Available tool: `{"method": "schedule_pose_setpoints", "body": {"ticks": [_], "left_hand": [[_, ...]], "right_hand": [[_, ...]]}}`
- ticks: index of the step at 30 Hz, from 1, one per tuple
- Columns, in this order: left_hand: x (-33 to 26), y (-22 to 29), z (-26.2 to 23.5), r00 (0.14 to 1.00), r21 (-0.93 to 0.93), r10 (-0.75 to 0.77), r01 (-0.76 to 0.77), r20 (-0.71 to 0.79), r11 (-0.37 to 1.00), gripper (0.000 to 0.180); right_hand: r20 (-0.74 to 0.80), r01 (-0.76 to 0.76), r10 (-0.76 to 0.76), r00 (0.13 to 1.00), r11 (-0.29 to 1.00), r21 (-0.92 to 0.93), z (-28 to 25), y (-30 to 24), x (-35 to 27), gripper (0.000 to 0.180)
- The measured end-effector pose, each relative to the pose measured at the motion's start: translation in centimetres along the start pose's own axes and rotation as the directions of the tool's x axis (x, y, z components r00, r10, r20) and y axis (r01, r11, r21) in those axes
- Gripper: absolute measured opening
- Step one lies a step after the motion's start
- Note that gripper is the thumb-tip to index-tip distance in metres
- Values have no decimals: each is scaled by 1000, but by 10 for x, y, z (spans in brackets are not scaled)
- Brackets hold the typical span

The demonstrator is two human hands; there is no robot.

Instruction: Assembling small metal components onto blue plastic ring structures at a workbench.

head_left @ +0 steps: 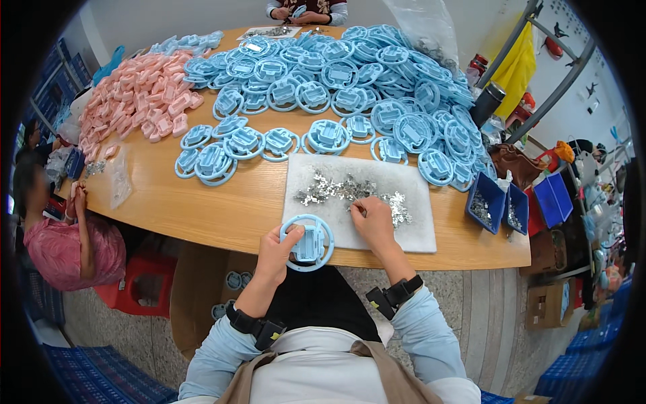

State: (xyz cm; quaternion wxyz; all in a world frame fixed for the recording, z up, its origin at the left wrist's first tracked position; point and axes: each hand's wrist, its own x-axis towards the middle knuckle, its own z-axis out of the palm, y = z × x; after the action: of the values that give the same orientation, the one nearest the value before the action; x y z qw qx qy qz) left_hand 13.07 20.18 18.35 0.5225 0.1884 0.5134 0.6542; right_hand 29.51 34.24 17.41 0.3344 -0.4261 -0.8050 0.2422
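My left hand (pixel 274 256) grips a light-blue round plastic part (pixel 311 244), a ring with a box-shaped recess in its middle, held upright at the table's near edge. My right hand (pixel 374 221) has its fingertips pinched together over small silvery metal pieces (pixel 343 187); whether a piece is between them is hidden. Those pieces lie scattered across a white foam pad (pixel 417 232). Several more blue round parts (pixel 328 135) lie just beyond the pad.
A large heap of blue parts (pixel 340 74) covers the table's far middle and right, with pink plastic parts (pixel 145 94) at the left. Blue bins (pixel 486 202) stand at the right edge. An open cardboard box (pixel 195 296) is below. Co-workers sit at the left and far side.
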Motion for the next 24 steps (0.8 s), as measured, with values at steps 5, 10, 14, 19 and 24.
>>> {"method": "schedule_pose_setpoints", "body": {"ticks": [5,10,14,19,24], "left_hand": [[3,-3,3,1000,23,0,0,-6,1000,17],[4,-3,3,1000,21,-25,25,4,999,20],[7,-3,7,998,-7,-50,50,29,999,22],[6,-7,4,997,21,-60,58,56,998,24],[4,-3,4,998,42,-55,54,40,998,23]], "right_hand": [[30,7,-6,1000,1000,-25,-2,-2,0,7],[34,89,-91,995,994,58,-7,-6,-3,6],[21,168,-179,984,954,249,-6,-35,-17,10],[35,367,-396,918,877,311,5,-46,-22,16],[58,433,-465,883,857,279,3,-47,-24,18]]}}
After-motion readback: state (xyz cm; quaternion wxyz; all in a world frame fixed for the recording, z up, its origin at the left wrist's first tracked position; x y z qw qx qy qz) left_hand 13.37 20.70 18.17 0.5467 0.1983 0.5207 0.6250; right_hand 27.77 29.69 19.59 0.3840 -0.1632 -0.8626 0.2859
